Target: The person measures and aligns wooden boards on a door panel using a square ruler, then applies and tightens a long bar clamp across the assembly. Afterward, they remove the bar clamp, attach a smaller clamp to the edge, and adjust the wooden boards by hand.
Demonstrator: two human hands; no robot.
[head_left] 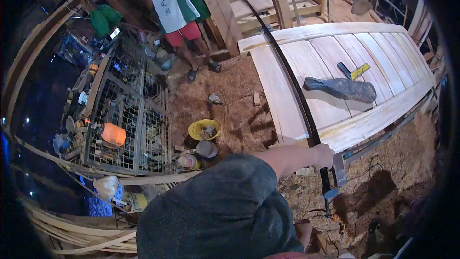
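My left hand [323, 157] is closed around the lower end of a long black bar clamp [298, 98], close to its metal jaw [339, 169]. The clamp runs across a pale wooden panel [287, 62] made of several boards inside a frame. Just below my fingers is a blue round part [330, 193] of the clamp's end. A dark, worn piece of wood [341, 89] lies on the panel, with a yellow-bladed try square [357, 71] beside it. My right hand does not show. A dark sleeve covers my upper arm.
Another person [177, 9] in a jersey and red shorts stands beyond the panel. A wire-mesh frame [129, 110] stands at left, with an orange container [113, 134] by it. A yellow basket [204, 129] sits on sawdust-covered ground. Upright timbers [218, 9] stand behind.
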